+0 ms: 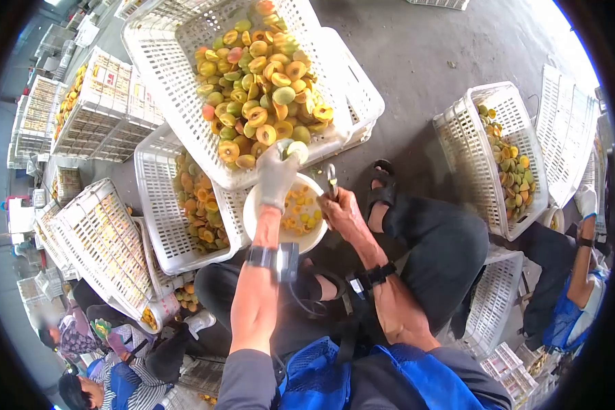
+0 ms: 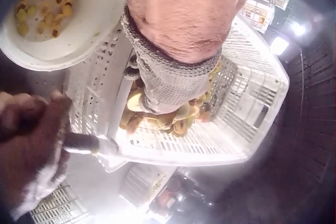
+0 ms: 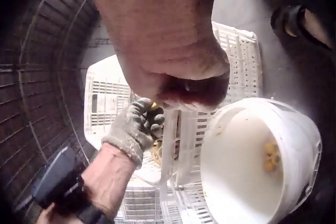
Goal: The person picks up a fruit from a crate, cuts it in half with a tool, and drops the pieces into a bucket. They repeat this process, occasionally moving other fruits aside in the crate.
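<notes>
The gloved left hand (image 1: 277, 176) (image 2: 170, 85) (image 3: 131, 129) grips a pale green fruit piece (image 1: 296, 152) above the near edge of a white crate (image 1: 253, 179) full of halved green and orange fruit (image 1: 260, 89). The bare right hand (image 1: 343, 214) (image 2: 34, 148) (image 3: 184, 85) has its fingers curled round a small metal tool (image 1: 332, 179) (image 2: 86, 143), whose end points away from the body. Between the hands stands a white bucket (image 1: 251, 222) (image 3: 231, 182) with orange and yellow pieces (image 1: 301, 208) (image 2: 47, 11) in it. The tool is hidden in the right wrist view.
A second crate (image 1: 150, 225) of fruit stands left of the bucket, partly under the upper crate. Another fruit crate (image 1: 458, 157) stands at the right. Stacked crates (image 1: 102, 102) fill the left side. Other people sit at lower left and far right. The person's sandalled foot (image 1: 381, 188) is beyond the right hand.
</notes>
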`<state>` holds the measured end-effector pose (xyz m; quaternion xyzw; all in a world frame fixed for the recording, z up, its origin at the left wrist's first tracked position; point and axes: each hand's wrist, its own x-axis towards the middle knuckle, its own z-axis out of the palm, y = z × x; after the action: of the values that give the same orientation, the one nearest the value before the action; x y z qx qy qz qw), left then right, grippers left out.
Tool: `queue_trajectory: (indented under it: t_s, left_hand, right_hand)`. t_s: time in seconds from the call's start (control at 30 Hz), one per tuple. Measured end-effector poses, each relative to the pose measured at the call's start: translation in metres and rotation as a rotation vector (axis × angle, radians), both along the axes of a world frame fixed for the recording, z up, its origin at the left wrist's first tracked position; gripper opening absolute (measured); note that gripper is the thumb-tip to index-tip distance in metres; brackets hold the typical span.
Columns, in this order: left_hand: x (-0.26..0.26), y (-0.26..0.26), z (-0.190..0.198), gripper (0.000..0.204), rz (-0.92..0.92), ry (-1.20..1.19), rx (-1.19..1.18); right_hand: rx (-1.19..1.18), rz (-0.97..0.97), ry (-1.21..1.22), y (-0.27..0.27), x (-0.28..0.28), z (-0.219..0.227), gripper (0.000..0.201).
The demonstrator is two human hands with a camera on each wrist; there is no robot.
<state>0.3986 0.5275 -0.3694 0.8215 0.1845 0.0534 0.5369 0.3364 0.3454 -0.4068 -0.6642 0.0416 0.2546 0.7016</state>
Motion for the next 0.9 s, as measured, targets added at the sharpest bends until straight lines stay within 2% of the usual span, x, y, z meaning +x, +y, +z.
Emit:
queue_trajectory:
  t_s: [0.03,0.1,0.17,0.2,0.27,0.3,0.33,0.37,0.43,0.47,0.5,0.53,0.6,0.63,0.77,0.87,0.9]
  left_hand:
    - [-0.01,-0.001,0.01,0.035,0.02,0.033,-0.08]
    - [-0.03,0.001,0.02,0.028,-0.047,0.041,-0.086]
    - [-0.051,0.0,0.018,0.023,-0.095,0.008,-0.07]
    - [-0.061,-0.003,0.019,0.023,-0.068,-0.001,-0.1]
    - [-0.075,-0.009,0.02,0.025,-0.009,-0.024,-0.158]
    - [-0.081,-0.004,0.005,0.029,0.031,-0.084,-0.261]
    - [-0.087,-0.002,-0.013,0.032,0.168,-0.031,-0.418]
    - [-0.094,-0.003,-0.032,0.034,0.308,0.024,-0.575]
    - [-0.107,-0.004,-0.031,0.046,0.3,0.202,-0.679]
    - [-0.109,-0.006,-0.038,0.041,0.346,0.072,-0.594]
    - [-0.11,-0.01,-0.05,0.039,0.391,-0.057,-0.507]
    - [-0.11,-0.012,-0.061,0.039,0.433,-0.188,-0.417]
    - [-0.114,-0.012,-0.052,0.042,0.468,-0.135,-0.505]
    - [-0.113,-0.012,-0.048,0.04,0.497,-0.125,-0.551]
    - [-0.116,-0.001,-0.04,0.042,0.474,0.04,-0.679]
    - [-0.116,0.008,-0.035,0.04,0.381,0.062,-0.64]
    - [-0.121,0.017,-0.031,0.037,0.267,0.147,-0.667]
  right_hand:
    - [0.011,-0.028,0.008,0.003,0.007,0.013,0.019]
    - [0.083,-0.067,0.001,0.008,0.017,0.036,0.018]
    - [0.089,0.017,0.027,0.012,0.022,0.034,0.018]
    - [0.092,0.063,0.039,0.016,0.022,0.037,0.018]
    - [0.251,0.038,0.219,0.025,0.014,0.046,0.015]
    - [0.332,0.04,0.286,0.028,0.008,0.047,0.015]
    - [0.412,0.042,0.354,0.031,0.002,0.047,0.015]
    - [0.373,0.068,0.343,0.034,-0.003,0.048,0.016]
    - [0.165,0.141,0.097,0.036,-0.01,0.048,0.019]
    - [0.06,0.178,-0.026,0.036,-0.014,0.048,0.021]
    - [-0.095,0.174,-0.259,0.042,-0.018,0.026,0.023]
    - [-0.194,0.178,-0.384,0.039,-0.025,0.007,0.022]
    - [-0.39,0.179,-0.632,0.038,-0.032,0.014,0.02]
    - [-0.457,0.282,-0.518,0.033,-0.036,0.018,0.016]
    - [-0.571,0.436,-0.466,0.04,-0.057,0.004,0.016]
    - [-0.333,0.351,-0.503,0.049,-0.066,-0.005,0.022]
    - [-0.209,0.36,-0.199,0.053,-0.068,-0.009,0.023]
